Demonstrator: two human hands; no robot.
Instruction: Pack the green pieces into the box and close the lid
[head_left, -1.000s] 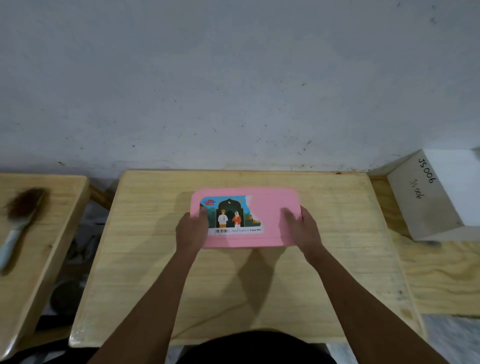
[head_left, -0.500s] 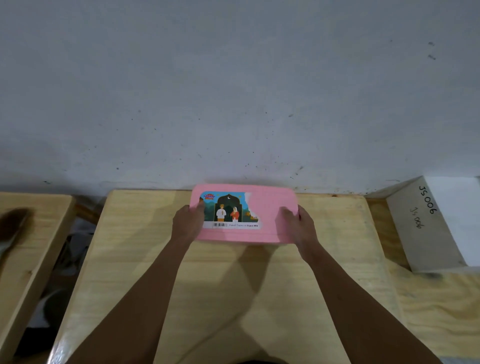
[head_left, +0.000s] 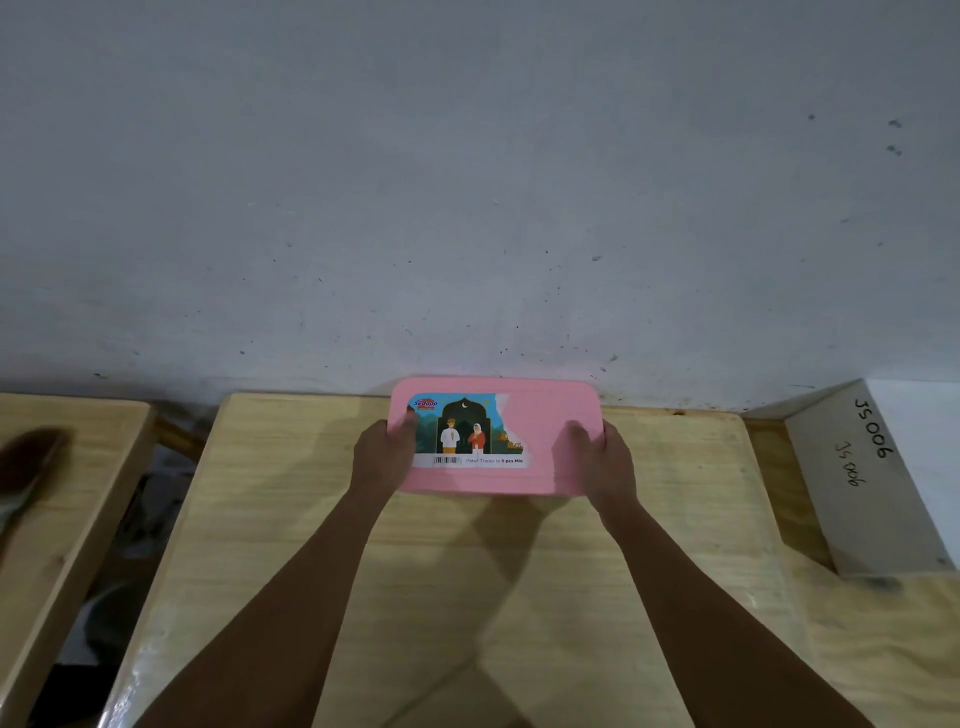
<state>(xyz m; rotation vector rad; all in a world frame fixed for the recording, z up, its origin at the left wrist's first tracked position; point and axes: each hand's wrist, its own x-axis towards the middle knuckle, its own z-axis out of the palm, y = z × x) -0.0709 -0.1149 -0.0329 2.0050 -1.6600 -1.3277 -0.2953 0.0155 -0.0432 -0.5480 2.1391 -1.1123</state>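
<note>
A pink box (head_left: 540, 431) with its pink lid on is held up over the far part of the wooden table (head_left: 467, 571). A partly torn picture sticker covers the left half of the lid. My left hand (head_left: 382, 457) grips the box's left end, thumb on the lid. At the right end, my right hand (head_left: 597, 462) grips it the same way. No green pieces are visible; the inside of the box is hidden.
A grey wall rises right behind the table. A white block (head_left: 857, 483) marked "JS006" lies on the boards at the right. A second wooden table (head_left: 57, 519) stands at the left with a brush (head_left: 26, 467) on it.
Both hands have lifted the pink box off the table and carried it toward the wall. The view has tilted upward, showing more wall.
</note>
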